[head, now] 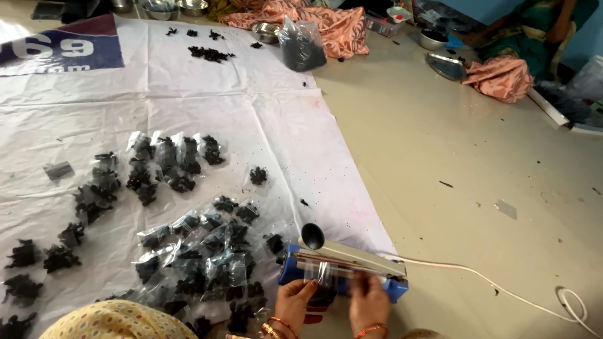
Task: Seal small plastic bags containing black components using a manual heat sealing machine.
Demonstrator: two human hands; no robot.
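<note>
Left hand [294, 302] holds the near left edge of a small clear plastic pouch [324, 284] of dark pieces; its grip is closed on the pouch, fingers curled against the film. Right hand [369, 300] holds the right edge of the same pouch, grip likewise closed on it, though the fingertips are partly blurred. Both wrists carry orange-and-gold bangles [281, 327].

The pouch's open top lies across the sealing bar of a blue heat sealer [342, 267], which sits on the floor at the lower right corner of a white sheet [251, 119]. The sealer's arm is raised slightly, its black knob [313, 236] at the left end. A white power cord [502, 285] runs from the right end of the sealer across the bare floor [452, 157] to the right frame edge.

Left of the sealer, touching or just beside it, lies a heap of filled clear pouches [201, 254]. Beyond the sealer, further up the sheet, a second cluster of pouches [169, 160] lies well apart. Loose clumps of dark material [38, 263] lie far left of the sealer.

Far beyond the sealer, at the sheet's top edge, stands a large clear bag of dark material [301, 45], near a steel bowl [265, 31] and orange patterned cloth [326, 22]. Another person sits at the upper right, beside a steel dish [433, 39].
</note>
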